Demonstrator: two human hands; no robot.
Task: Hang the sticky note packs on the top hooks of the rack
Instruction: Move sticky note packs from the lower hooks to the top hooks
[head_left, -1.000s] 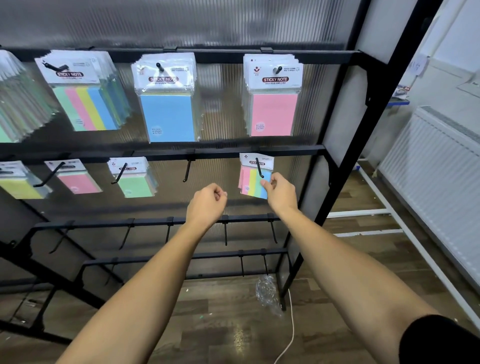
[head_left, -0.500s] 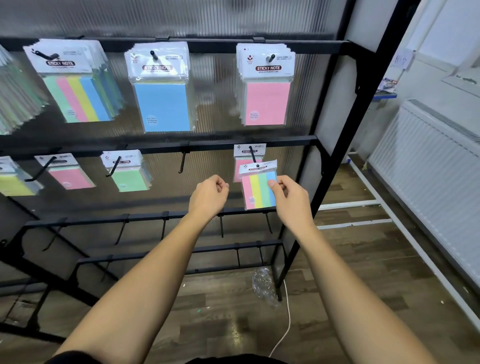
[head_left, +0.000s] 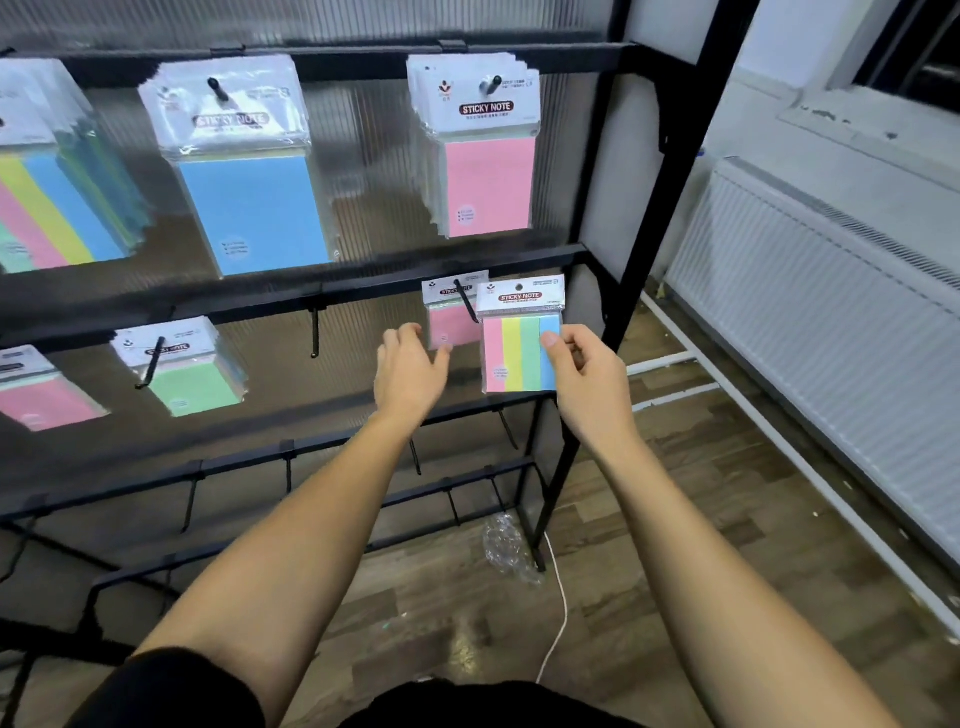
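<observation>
The right hand (head_left: 587, 379) pinches the striped pack (head_left: 522, 340) by its right edge, in front of the second row, below the pink packs (head_left: 485, 150) on the top hook. The left hand (head_left: 410, 371) is relaxed and holds nothing. The pack looks light and slippery (plastic sleeve); better to hold it near the header hole.

Soft, even indoor light fills the scene, brighter toward the white wall and radiator (head_left: 810, 332) on the right. The ribbed backing panel (head_left: 363, 156) behind the rack carries hazy reflections. The blue sticky note pack (head_left: 249, 208) and packs at the left edge are smeared by blur. Straight rack bars bow with wide-angle distortion.
</observation>
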